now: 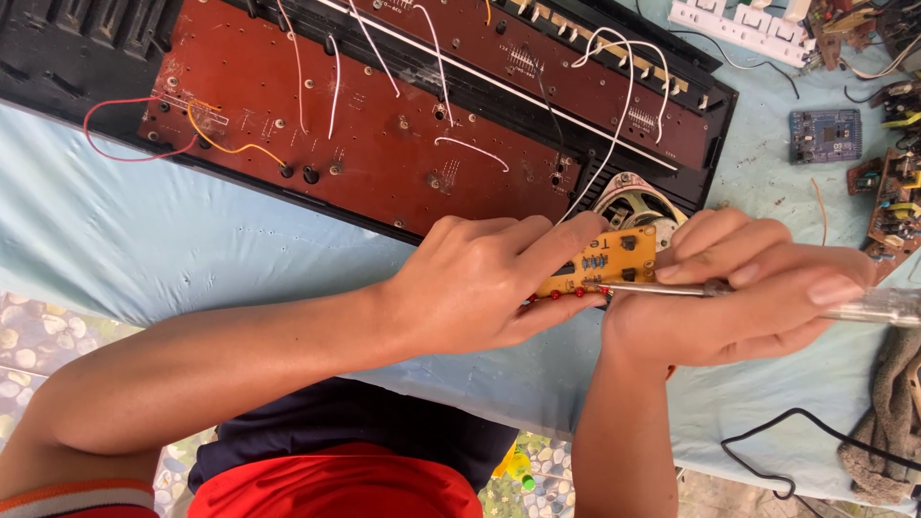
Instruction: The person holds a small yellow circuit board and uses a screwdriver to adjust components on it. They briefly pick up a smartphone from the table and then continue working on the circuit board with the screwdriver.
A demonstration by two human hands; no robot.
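My left hand point(489, 283) pinches a small yellow circuit board point(604, 261) with red parts along its lower edge, index finger lying across the top. My right hand point(743, 297) grips a screwdriver point(672, 289) with a clear handle; its metal shaft points left and its tip touches the yellow board's lower edge. Both hands hover over the near edge of a large black case holding a long red-brown circuit board point(384, 125) with white, red and orange wires. A round speaker point(638, 203) sits just behind the yellow board.
A pale blue cloth point(144, 240) covers the table. At the right lie a small blue board point(825, 134), several other small boards point(892, 192), a white strip point(739, 24), a grey rag point(892, 412) and a black cable point(767, 451).
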